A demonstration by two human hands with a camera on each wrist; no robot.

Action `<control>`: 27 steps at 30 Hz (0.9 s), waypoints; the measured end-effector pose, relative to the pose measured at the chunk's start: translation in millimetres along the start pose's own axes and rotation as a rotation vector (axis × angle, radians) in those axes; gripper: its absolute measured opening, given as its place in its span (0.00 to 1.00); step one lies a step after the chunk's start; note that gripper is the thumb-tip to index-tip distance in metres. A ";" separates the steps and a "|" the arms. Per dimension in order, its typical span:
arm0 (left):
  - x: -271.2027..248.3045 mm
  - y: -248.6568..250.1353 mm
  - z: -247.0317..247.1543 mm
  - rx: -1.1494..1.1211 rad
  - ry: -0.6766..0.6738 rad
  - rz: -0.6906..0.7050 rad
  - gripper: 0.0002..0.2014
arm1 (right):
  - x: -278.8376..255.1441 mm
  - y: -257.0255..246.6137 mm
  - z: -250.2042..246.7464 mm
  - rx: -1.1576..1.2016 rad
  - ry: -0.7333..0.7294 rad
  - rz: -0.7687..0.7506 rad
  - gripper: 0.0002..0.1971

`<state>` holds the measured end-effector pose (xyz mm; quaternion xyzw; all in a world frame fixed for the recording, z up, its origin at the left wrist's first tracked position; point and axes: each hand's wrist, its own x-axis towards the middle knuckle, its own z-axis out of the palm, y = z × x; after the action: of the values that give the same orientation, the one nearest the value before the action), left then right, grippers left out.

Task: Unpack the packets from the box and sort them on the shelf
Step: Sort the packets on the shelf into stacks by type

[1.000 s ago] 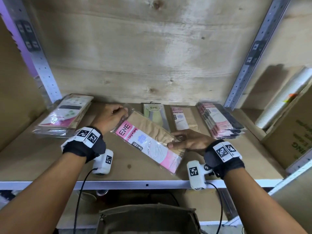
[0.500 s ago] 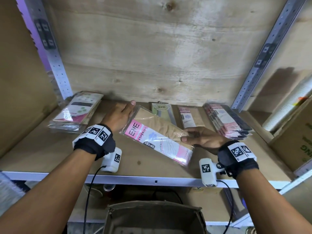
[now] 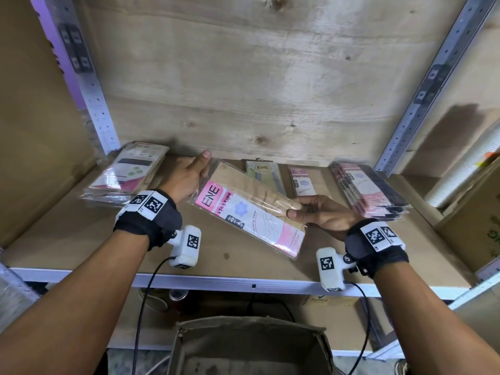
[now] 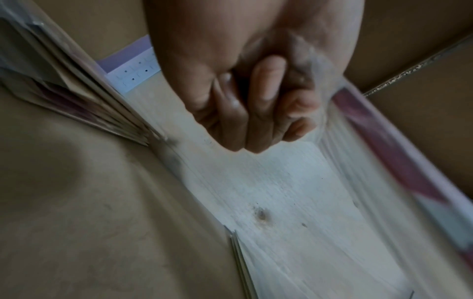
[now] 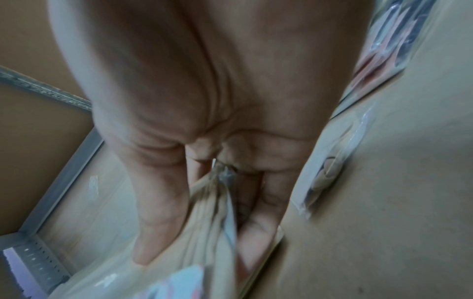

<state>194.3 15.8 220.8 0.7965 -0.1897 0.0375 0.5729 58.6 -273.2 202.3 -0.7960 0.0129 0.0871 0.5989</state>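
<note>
A pink and beige "ENE stocking" packet lies slanted just above the wooden shelf, held between my two hands. My left hand is at its far left end. In the left wrist view its fingers are curled against the packet's plastic edge. My right hand pinches the packet's right edge, thumb on top and fingers under, and the right wrist view shows the beige packet between thumb and fingers. The open cardboard box stands below the shelf's front rail.
On the shelf lie a stack of packets at the left, a green ENE packet, a small pink packet and a pink-and-black stack at the right. Metal uprights flank the bay. Cartons stand at the far right.
Both hands have carried the stocking packet a little further back over the shelf. My left hand has slid from the packet's top corner to its end.
</note>
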 end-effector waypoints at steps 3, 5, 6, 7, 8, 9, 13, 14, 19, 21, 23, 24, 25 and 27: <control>0.3 -1.3 -7.7 0.205 0.002 0.081 0.27 | 0.6 1.1 1.9 -0.002 -0.012 0.003 0.10; -1.0 -0.9 -11.3 0.324 0.006 0.090 0.29 | -0.8 2.7 1.0 -0.019 -0.012 -0.003 0.13; -2.2 -0.7 -11.6 0.367 0.006 0.100 0.30 | -2.0 3.7 0.3 -0.020 -0.008 -0.006 0.16; -2.6 -0.7 -10.2 0.418 0.014 0.127 0.31 | -3.1 3.7 -1.4 -0.020 -0.008 -0.004 0.18; -2.5 -1.1 -8.0 0.479 0.029 0.164 0.32 | -3.2 3.8 -3.3 -0.021 -0.010 -0.007 0.18; -1.7 -1.3 -5.8 0.544 0.048 0.196 0.33 | -3.5 4.2 -5.5 -0.023 -0.011 -0.017 0.15; 6.0 -5.5 -4.3 0.667 0.100 0.232 0.35 | -9.3 7.0 -19.1 -0.029 0.032 -0.031 0.10; 8.2 -8.5 -7.2 0.635 0.110 0.212 0.35 | -12.3 9.0 -25.8 -0.030 0.048 -0.027 0.10; 10.8 -14.7 4.1 0.417 0.071 0.093 0.32 | -25.2 17.1 -55.3 0.134 0.221 -0.019 0.11; 7.6 -8.4 32.2 0.248 -0.073 -0.004 0.30 | -23.1 18.1 -54.9 0.257 0.302 -0.016 0.10; 0.5 1.2 64.1 0.053 -0.256 -0.126 0.27 | -18.6 16.6 -47.7 0.333 0.379 0.000 0.12; -3.8 6.0 79.4 -0.032 -0.345 -0.182 0.26 | -15.6 14.6 -43.6 0.358 0.430 0.013 0.16; -8.0 10.0 93.9 -0.099 -0.424 -0.230 0.24 | -12.9 12.1 -40.0 0.383 0.471 0.020 0.19; -14.3 16.7 118.6 -0.184 -0.541 -0.266 0.22 | -8.1 7.1 -35.9 0.430 0.524 0.014 0.22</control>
<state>156.5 -94.9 191.4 0.7403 -0.2318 -0.2682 0.5712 54.2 -310.2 206.4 -0.6468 0.1901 -0.1210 0.7286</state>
